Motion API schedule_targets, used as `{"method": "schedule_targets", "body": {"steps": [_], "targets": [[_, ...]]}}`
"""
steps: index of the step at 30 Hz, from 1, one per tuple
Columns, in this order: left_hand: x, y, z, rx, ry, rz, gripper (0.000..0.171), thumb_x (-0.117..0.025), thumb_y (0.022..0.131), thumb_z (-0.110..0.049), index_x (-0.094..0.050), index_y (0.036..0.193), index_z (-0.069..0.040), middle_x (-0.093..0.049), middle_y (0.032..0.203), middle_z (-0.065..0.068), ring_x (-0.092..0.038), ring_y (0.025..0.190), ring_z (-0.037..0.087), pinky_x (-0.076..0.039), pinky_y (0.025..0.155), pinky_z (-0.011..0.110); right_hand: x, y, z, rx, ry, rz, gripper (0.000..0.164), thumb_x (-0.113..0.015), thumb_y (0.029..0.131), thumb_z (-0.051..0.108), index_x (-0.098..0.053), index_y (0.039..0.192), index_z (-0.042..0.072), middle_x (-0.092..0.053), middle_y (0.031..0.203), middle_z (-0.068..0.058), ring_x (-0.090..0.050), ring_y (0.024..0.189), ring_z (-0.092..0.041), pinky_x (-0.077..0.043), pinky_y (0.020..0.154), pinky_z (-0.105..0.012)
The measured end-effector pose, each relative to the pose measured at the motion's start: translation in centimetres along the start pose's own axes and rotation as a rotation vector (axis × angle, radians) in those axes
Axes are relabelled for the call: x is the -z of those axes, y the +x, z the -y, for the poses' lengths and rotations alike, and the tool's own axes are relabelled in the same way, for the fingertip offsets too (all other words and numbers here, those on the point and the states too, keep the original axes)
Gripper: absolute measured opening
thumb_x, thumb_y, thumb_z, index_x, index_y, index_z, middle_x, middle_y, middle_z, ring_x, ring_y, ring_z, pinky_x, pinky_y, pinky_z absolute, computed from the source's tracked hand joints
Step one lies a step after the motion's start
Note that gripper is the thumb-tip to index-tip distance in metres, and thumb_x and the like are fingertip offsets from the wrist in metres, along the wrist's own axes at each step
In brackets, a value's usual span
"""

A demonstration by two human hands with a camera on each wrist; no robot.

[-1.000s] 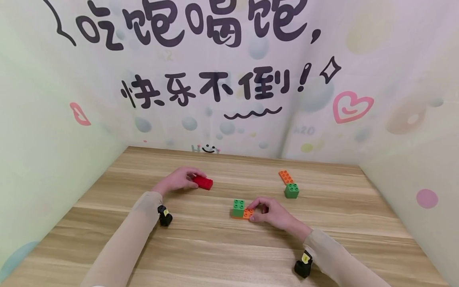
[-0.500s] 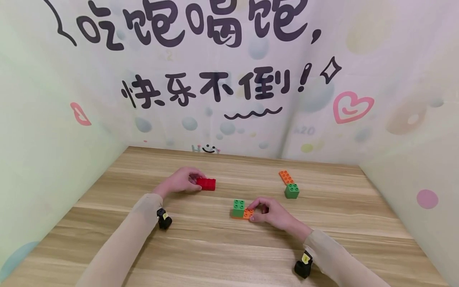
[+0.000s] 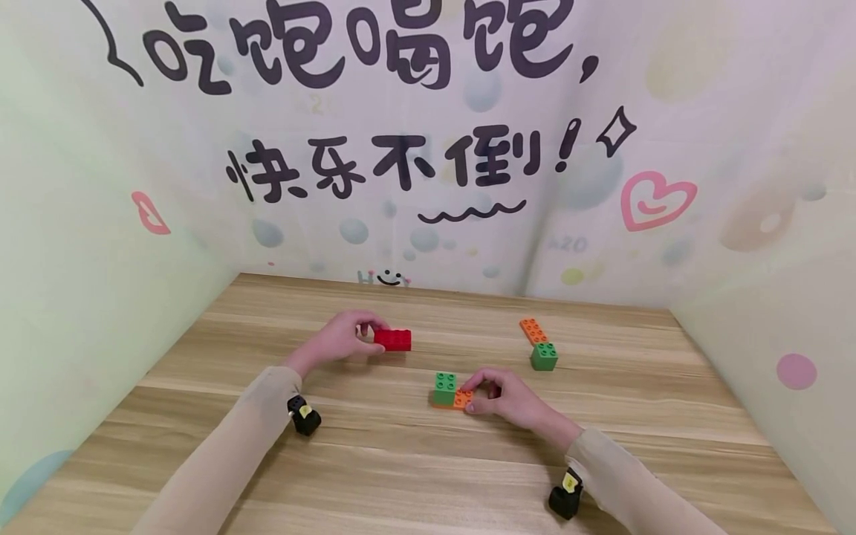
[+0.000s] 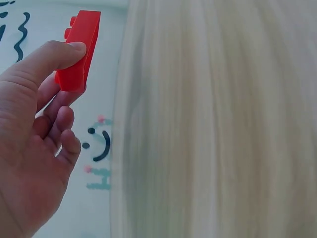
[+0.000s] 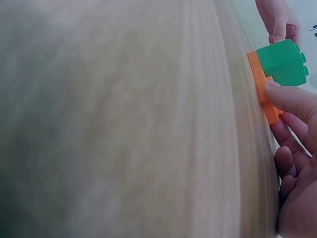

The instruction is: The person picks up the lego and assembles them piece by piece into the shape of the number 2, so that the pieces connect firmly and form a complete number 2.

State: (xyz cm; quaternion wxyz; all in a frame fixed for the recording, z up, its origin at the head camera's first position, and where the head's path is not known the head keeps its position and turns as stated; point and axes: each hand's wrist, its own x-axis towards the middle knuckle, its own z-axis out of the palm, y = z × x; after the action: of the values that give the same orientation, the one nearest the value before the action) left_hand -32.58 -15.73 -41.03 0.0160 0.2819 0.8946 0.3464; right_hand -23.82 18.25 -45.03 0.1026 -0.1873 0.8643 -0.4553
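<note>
My left hand [image 3: 341,336] pinches a red toy building brick [image 3: 393,340] by its left end, between thumb and fingers. In the left wrist view the brick [image 4: 79,54] has its studs facing left, and the thumb presses on its side. My right hand [image 3: 506,396] grips the right end of a flat orange brick [image 3: 463,399] on the table. A green square brick [image 3: 445,388] stands on the left half of that orange brick. In the right wrist view the thumb lies on the orange brick [image 5: 267,101] beside the green brick [image 5: 285,62].
Farther back on the right, another flat orange brick [image 3: 533,330] lies on the wooden table [image 3: 374,461], with a second green brick [image 3: 545,356] at its near end. A printed cloth wall [image 3: 428,245] closes off the back. Black wrist cameras [image 3: 305,416] hang at both sleeves.
My left hand has carried the red brick a little to the right and turned it so its long side faces the head camera. My right hand and the orange and green bricks stay put.
</note>
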Motion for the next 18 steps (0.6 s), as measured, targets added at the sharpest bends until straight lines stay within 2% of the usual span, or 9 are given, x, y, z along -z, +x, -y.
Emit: {"method": "schedule_targets", "body": {"steps": [7,13,16,18], "targets": [[-0.4,0.0,-1.5,-0.048,0.0,-0.028,0.031,-0.081,0.082,-0.02,-0.071,0.111,-0.013,-0.072,0.107,0.002,-0.058,0.097,0.019,-0.046,0.086,0.034,0.2,0.0,-0.1,0.004,0.003,0.012,0.027,-0.08,0.083,0.023,-0.071,0.106,0.015,-0.064,0.097,-0.009,-0.041,0.072,-0.014,-0.033,0.063,-0.022],[-0.9,-0.1,-3.0,-0.06,-0.057,-0.059,0.031,-0.082,0.08,-0.019,-0.072,0.109,-0.012,-0.073,0.104,0.002,-0.061,0.102,0.031,-0.048,0.092,0.044,0.3,0.0,0.0,0.0,0.005,0.011,0.026,-0.08,0.082,0.026,-0.071,0.106,0.017,-0.063,0.094,-0.004,-0.042,0.072,-0.013,-0.033,0.063,-0.022],[-1.2,-0.1,-3.7,-0.058,-0.077,-0.069,0.033,-0.082,0.079,-0.019,-0.072,0.11,-0.012,-0.072,0.104,0.001,-0.062,0.102,0.03,-0.047,0.093,0.048,0.2,0.0,0.0,0.009,0.004,0.011,0.026,-0.08,0.083,0.025,-0.071,0.105,0.016,-0.063,0.095,-0.006,-0.042,0.071,-0.013,-0.033,0.062,-0.022],[-1.4,-0.1,-4.1,-0.059,-0.084,-0.07,0.033,-0.083,0.079,-0.019,-0.071,0.11,-0.013,-0.072,0.103,0.001,-0.062,0.101,0.027,-0.048,0.093,0.045,0.2,0.0,-0.1,0.014,0.003,0.011,0.026,-0.08,0.083,0.024,-0.071,0.105,0.016,-0.063,0.096,-0.007,-0.042,0.072,-0.013,-0.033,0.062,-0.022]]}}
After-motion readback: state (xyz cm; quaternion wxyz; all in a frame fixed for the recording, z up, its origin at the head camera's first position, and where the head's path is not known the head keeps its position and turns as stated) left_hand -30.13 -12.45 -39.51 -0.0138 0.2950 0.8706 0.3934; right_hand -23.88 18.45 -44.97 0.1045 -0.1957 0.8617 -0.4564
